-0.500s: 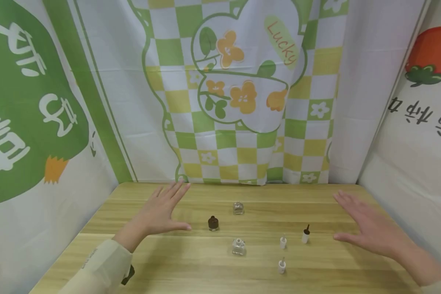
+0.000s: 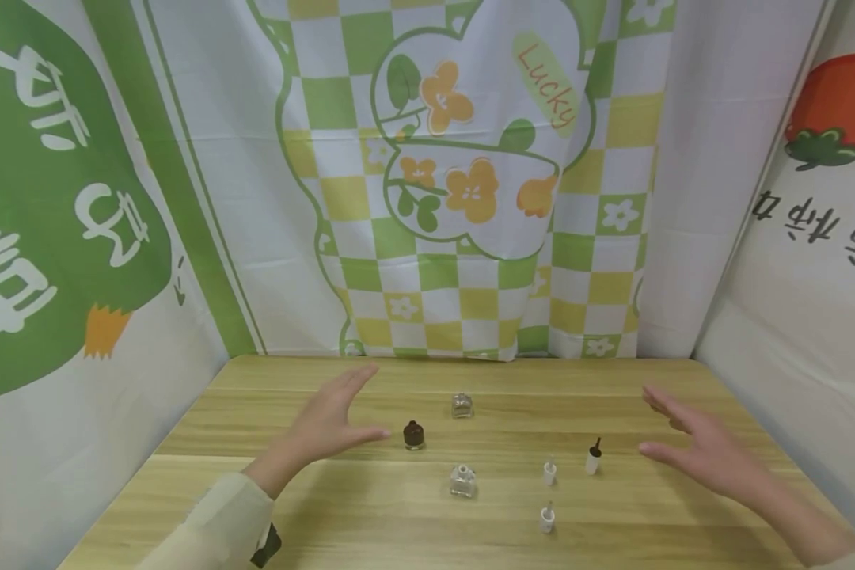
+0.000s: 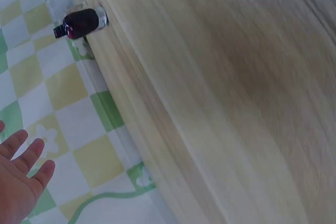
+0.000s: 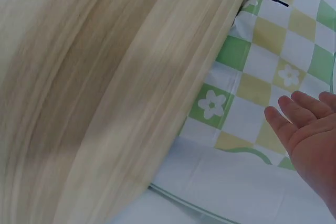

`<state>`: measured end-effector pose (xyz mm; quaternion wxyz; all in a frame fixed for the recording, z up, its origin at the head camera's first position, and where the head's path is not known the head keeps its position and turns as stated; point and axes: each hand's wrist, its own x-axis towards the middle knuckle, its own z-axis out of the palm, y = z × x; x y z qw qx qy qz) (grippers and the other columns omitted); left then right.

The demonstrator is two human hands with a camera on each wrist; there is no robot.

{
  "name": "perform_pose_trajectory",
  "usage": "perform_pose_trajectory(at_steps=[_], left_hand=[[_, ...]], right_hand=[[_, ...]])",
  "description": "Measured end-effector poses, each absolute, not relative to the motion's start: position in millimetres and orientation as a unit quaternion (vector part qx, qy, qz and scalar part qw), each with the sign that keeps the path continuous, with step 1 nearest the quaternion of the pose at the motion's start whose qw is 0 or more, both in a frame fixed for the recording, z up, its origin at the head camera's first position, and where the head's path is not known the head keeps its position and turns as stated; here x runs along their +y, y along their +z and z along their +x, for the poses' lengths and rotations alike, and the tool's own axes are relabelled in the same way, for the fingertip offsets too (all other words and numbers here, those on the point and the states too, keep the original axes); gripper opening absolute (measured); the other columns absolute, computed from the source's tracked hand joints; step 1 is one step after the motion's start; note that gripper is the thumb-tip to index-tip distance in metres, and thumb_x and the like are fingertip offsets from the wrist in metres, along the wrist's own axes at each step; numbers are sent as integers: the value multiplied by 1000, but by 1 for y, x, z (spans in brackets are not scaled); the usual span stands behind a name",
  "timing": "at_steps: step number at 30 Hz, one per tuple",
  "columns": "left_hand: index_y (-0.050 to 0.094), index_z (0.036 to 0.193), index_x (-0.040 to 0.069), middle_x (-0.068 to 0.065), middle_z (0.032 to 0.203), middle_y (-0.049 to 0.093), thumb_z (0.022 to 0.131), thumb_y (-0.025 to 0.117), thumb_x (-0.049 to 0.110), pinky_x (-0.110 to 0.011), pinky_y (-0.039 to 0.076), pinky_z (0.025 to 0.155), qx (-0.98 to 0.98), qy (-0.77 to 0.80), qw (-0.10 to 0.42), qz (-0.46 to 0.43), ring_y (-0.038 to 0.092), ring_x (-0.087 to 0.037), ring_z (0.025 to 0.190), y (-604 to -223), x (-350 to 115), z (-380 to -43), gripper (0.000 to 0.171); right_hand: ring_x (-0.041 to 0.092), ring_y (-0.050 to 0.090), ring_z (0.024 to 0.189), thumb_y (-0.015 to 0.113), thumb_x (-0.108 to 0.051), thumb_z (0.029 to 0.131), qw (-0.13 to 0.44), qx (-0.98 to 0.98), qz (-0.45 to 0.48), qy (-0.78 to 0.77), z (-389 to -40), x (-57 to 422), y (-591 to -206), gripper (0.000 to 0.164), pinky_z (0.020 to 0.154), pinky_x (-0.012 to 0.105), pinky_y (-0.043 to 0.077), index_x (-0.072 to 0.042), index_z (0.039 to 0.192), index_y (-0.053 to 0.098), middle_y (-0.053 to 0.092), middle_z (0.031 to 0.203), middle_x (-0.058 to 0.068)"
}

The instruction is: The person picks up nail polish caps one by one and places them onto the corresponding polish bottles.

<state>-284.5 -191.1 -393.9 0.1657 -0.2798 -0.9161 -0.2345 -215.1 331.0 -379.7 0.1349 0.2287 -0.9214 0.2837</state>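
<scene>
Over the left side of the table, my left hand [image 2: 324, 427] is held with its fingers extended and thumb apart, holding nothing. The thumb tip points at a small bottle of dark nail polish [image 2: 414, 435], which also shows in the left wrist view. To its right are two uncapped clear glass bottles, one nearer [image 2: 462, 481] and one farther back [image 2: 461, 406]. My right hand [image 2: 716, 455], empty with fingers extended, is nearest a white brush cap [image 2: 594, 461] standing with its dark brush upward. Two more white brush caps [image 2: 549, 473] [image 2: 547, 519] stand brush-up to the left of it.
The wooden table [image 2: 370, 538] meets a checkered curtain [image 2: 470, 301] at the back, with printed cloth walls on both sides. A small black object [image 2: 267, 546] shows by my left sleeve [image 2: 214, 514].
My left hand has moved right and its thumb is closer to the dark bottle. My right hand has turned slightly and shifted a little left. The bottles and caps stay in place.
</scene>
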Motion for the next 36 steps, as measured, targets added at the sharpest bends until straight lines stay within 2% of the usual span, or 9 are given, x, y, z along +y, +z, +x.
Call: perform_pose_trajectory(at_steps=[2, 4, 8, 9, 12, 16, 21, 28, 36], left_hand=[[36, 149, 11, -16, 148, 41, 73, 79, 53, -61, 34, 102, -915, -276, 137, -259, 40, -40, 132, -397, -187, -284, 97], [37, 149, 12, -15, 148, 41, 74, 80, 50, -61, 35, 101, -910, -320, 110, -239, 41, -38, 131, -400, -182, -284, 94], [40, 147, 11, -14, 143, 46, 75, 83, 40, -55, 41, 99, -893, -388, 77, -215, 48, -34, 124, -405, -172, -286, 88], [41, 146, 11, -13, 142, 48, 75, 83, 39, -53, 41, 99, -890, -399, 72, -210, 50, -33, 123, -406, -170, -287, 87], [44, 144, 8, -13, 137, 53, 76, 83, 34, -50, 43, 99, -875, -435, 57, -203, 52, -33, 120, -410, -163, -289, 82], [46, 141, 6, -15, 135, 54, 79, 82, 28, -51, 43, 98, -854, -485, 20, -186, 52, -35, 119, -416, -157, -288, 75], [50, 137, 5, -17, 134, 53, 79, 82, 25, -47, 50, 89, -839, -523, -12, -151, 53, -35, 116, -424, -149, -289, 69], [52, 133, 0, -20, 131, 55, 79, 81, 19, -45, 52, 86, -829, -549, -25, -108, 55, -35, 112, -430, -143, -292, 64], [56, 125, -6, -22, 122, 59, 75, 83, 10, -43, 53, 82, -834, -545, -20, -82, 59, -32, 102, -436, -136, -292, 59]], right_hand=[[43, 52, 117, 73, -20, 88, 129, -921, 223, 293, -215, 329, -382, 74, 92, 32, 49, 5, 146, 34, 49, 136, 28], [42, 53, 117, 71, -21, 90, 113, -919, 210, 314, -216, 326, -384, 71, 91, 29, 49, 6, 144, 36, 49, 135, 28], [44, 54, 115, 69, -21, 92, 80, -909, 183, 365, -217, 321, -389, 66, 89, 45, 50, 8, 142, 38, 51, 132, 30], [44, 54, 114, 68, -20, 92, 72, -904, 179, 382, -218, 320, -390, 65, 88, 44, 51, 9, 141, 38, 51, 132, 31], [43, 57, 111, 68, -17, 92, 60, -891, 169, 418, -219, 317, -395, 62, 84, 34, 54, 12, 139, 39, 53, 128, 31], [30, 61, 107, 68, -17, 92, 28, -873, 142, 465, -222, 315, -401, 60, 81, 23, 52, 13, 137, 41, 53, 128, 31], [26, 62, 106, 66, -21, 93, -12, -864, 105, 492, -224, 312, -406, 60, 81, 25, 53, 13, 136, 41, 56, 126, 29], [32, 60, 107, 65, -21, 94, -69, -845, 74, 525, -227, 308, -411, 62, 85, 41, 53, 14, 137, 38, 55, 126, 29], [32, 61, 103, 68, -21, 91, -82, -856, 64, 506, -228, 301, -419, 60, 80, 44, 54, 14, 133, 44, 58, 122, 26]])
